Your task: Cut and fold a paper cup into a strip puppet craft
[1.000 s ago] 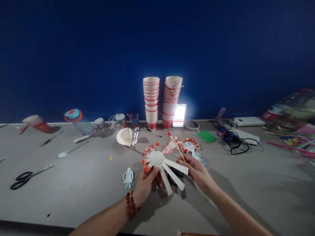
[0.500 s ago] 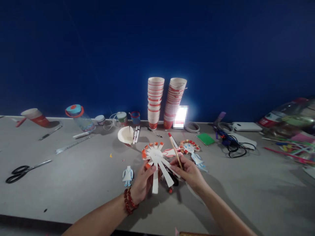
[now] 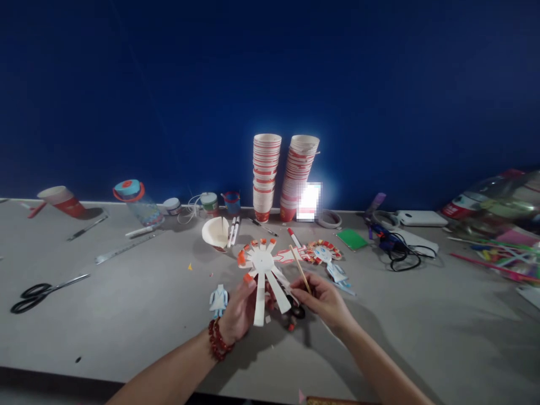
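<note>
My left hand (image 3: pixel 240 312) grips a cut paper cup (image 3: pixel 262 261), its white strips fanned out like petals. Several strips end in orange-red curls, while long straight ones point toward me. In my right hand (image 3: pixel 323 298) is a thin wooden stick (image 3: pixel 300 269), held slanting upward; those fingertips are close to one of the strips. Behind the cup lies a red-outlined paper dress shape (image 3: pixel 289 256). Beside it is a paper doll (image 3: pixel 336 274) in blue and white with a red-fringed round head (image 3: pixel 323 253). A small paper body cutout (image 3: pixel 218 301) rests left of my left hand.
Two tall stacks of paper cups (image 3: pixel 266 180) stand at the back by a bright, blurred screen (image 3: pixel 309 201). Scissors (image 3: pixel 40 293) and a ruler (image 3: pixel 124 249) lie left. On the right are a glue gun (image 3: pixel 386 239) with its cord, a green pad (image 3: pixel 352 239) and bottles (image 3: pixel 472 202).
The cut cup has shifted slightly left and tilted in my left hand. My right hand has stayed nearly in place, still with the stick, and the gap between it and the cup has widened.
</note>
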Demonstrator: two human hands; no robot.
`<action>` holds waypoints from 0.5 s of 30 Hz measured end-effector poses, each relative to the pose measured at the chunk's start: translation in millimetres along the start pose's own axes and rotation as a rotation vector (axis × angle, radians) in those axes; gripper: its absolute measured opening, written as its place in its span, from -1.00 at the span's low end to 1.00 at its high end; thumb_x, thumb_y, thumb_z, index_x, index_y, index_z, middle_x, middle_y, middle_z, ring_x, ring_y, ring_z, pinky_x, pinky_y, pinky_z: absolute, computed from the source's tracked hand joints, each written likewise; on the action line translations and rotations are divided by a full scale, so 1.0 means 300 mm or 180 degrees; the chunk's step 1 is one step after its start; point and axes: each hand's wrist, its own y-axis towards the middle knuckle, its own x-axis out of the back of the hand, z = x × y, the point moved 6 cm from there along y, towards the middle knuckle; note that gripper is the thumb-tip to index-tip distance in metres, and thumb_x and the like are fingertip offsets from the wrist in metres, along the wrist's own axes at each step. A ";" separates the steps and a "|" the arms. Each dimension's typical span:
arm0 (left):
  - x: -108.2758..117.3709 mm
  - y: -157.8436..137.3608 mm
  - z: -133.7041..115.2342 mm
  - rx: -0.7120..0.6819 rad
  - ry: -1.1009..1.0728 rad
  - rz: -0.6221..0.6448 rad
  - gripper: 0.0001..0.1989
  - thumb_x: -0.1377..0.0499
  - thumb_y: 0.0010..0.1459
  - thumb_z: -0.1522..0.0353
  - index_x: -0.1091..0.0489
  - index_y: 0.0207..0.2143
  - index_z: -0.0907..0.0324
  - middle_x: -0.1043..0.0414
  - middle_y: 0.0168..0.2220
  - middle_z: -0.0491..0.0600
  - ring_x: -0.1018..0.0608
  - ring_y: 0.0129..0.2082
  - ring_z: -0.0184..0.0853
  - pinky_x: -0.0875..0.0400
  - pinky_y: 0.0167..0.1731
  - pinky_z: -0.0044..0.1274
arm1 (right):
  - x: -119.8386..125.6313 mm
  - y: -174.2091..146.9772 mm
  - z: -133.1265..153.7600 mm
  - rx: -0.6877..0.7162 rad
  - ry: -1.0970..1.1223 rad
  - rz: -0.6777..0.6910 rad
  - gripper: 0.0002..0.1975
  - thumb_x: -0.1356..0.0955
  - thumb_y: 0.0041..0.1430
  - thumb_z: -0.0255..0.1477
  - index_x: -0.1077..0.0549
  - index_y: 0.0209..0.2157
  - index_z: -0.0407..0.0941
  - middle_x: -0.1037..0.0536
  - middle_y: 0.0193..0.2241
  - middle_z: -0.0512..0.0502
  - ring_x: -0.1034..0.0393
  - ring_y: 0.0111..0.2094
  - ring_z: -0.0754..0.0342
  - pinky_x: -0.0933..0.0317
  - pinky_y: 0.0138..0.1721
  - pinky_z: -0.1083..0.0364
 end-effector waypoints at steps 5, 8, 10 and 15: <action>0.024 0.009 0.018 0.0421 -0.0384 -0.0044 -0.67 -0.16 0.02 0.19 -0.56 -0.33 0.24 -0.59 -0.39 0.11 -0.55 -0.47 -0.19 -0.43 -0.43 -0.41 | -0.007 -0.001 -0.001 0.0037 -0.0080 -0.0267 -0.60 -0.49 -0.01 -0.08 -0.50 -0.33 -0.13 -0.48 -0.50 0.00 -0.31 -0.50 0.13 -0.16 -0.50 0.17; 0.041 0.013 0.042 0.0717 -0.0746 -0.0272 -0.70 -0.16 0.00 0.27 -0.55 -0.30 0.28 -0.59 -0.39 0.10 -0.56 -0.47 -0.21 -0.43 -0.43 -0.43 | -0.021 -0.002 0.000 -0.0029 -0.0034 -0.0271 -0.56 -0.48 -0.02 -0.03 -0.51 -0.32 -0.13 -0.45 -0.54 0.01 -0.21 -0.59 0.17 -0.04 -0.59 0.19; 0.031 0.018 0.041 0.0699 -0.0961 -0.0259 -0.69 -0.15 0.08 0.24 -0.53 -0.25 0.27 -0.59 -0.29 0.11 -0.58 -0.38 -0.21 -0.44 -0.39 -0.44 | -0.033 0.000 -0.006 -0.0118 0.0024 -0.0218 -0.54 -0.47 -0.03 -0.02 -0.50 -0.32 -0.14 -0.40 -0.59 0.06 -0.12 -0.64 0.22 0.04 -0.63 0.20; 0.002 0.018 0.036 0.0596 -0.1192 -0.0101 -0.44 -0.08 0.17 -0.03 -0.51 -0.20 0.31 -0.53 -0.21 0.16 -0.56 -0.27 -0.22 -0.44 -0.34 -0.46 | -0.047 0.009 -0.033 -0.0291 0.0110 -0.0083 -0.52 -0.47 -0.04 -0.01 -0.49 -0.28 -0.14 -0.32 -0.66 0.13 -0.01 -0.70 0.26 0.15 -0.67 0.22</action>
